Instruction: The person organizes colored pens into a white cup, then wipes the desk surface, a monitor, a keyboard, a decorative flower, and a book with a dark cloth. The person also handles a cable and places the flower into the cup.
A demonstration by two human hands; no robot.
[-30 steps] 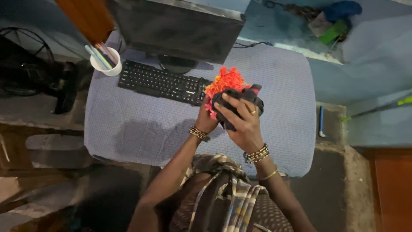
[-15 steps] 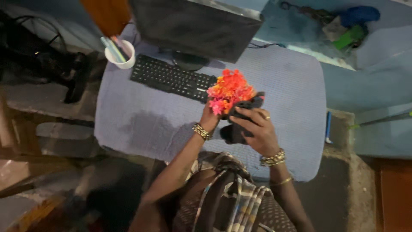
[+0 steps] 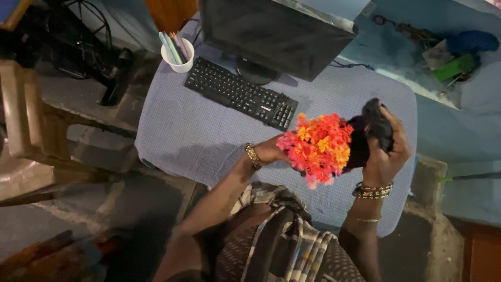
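Both hands grip: left hand [image 3: 272, 152] fluffy orange flowers [image 3: 319, 146], right hand [image 3: 387, 151] crumpled dark cloth [image 3: 377, 128].

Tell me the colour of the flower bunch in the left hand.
Orange, with pink and some yellow blooms; the flower bunch shows best in the head view.

Both forearms rise bent over the blue checked cloth-covered table [image 3: 209, 136], the left hand [image 3: 271, 152] curled closed, the right hand [image 3: 385, 151] clenched palm-inward just beside it.
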